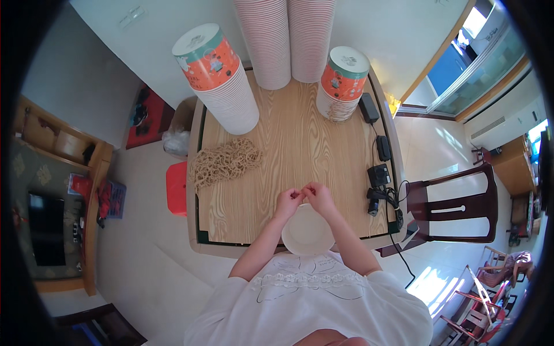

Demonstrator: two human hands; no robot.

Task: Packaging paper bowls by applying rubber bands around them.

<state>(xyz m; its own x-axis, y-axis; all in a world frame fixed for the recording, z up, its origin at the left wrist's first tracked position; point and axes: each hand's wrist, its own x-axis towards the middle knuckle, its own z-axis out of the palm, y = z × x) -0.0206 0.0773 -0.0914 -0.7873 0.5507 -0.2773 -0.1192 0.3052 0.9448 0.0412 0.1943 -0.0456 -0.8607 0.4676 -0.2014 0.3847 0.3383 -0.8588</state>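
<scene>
Just beyond a white paper tub point(307, 233) my two hands meet, fingertips almost touching. My left hand point(288, 204) is closed in a pinch, and so is my right hand point(319, 198). Whatever lies between the fingers is too small to make out. The round tub is at the table's near edge, against my body, with its wide round face toward me. To the left on the wooden table point(288, 144) lies a tangled heap of beige cords point(227, 163).
At the back left leans a stack of tubs point(222, 86) with an orange printed one on top. Two tall white stacks point(262, 46) rise at the back. A shorter stack point(345, 81) stands right, near black power adapters point(378, 175) with cables. A dark chair point(461, 205) is at right.
</scene>
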